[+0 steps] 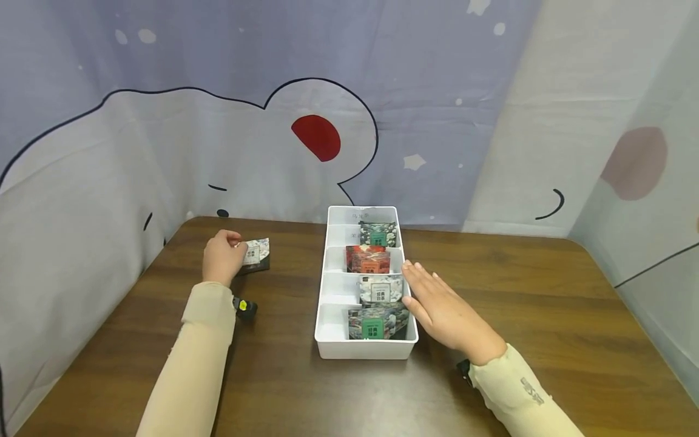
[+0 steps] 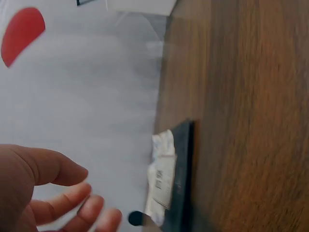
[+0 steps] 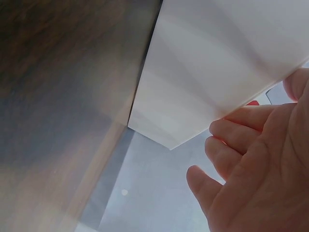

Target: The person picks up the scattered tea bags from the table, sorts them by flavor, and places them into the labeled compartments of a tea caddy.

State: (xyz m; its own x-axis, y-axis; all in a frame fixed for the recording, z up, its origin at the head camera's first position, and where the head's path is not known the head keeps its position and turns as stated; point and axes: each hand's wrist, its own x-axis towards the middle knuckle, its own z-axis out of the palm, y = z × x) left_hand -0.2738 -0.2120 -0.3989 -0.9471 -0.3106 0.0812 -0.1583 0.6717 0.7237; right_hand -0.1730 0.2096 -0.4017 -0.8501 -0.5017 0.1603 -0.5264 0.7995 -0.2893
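My left hand (image 1: 222,258) hovers at a tea packet (image 1: 258,254) on the left of the table, its fingers loosely bent. In the left wrist view a gap shows between thumb and fingertips, and the packet (image 2: 164,181), pale with a dark side, lies apart from them. My right hand (image 1: 450,312) lies with straight fingers along the right rim of a white divided tray (image 1: 363,350). In that tray stand a dark green packet (image 1: 378,233) at the back, then a red packet (image 1: 367,261), a white packet (image 1: 380,290) and, in front, green-labelled packets (image 1: 374,325).
The wooden table (image 1: 284,394) ends at a patterned curtain (image 1: 426,115) behind the tray. Handwritten marks show on the tray's rear dividers. Wrist cameras sit at both cuffs, such as the black one (image 1: 247,308) on the left.
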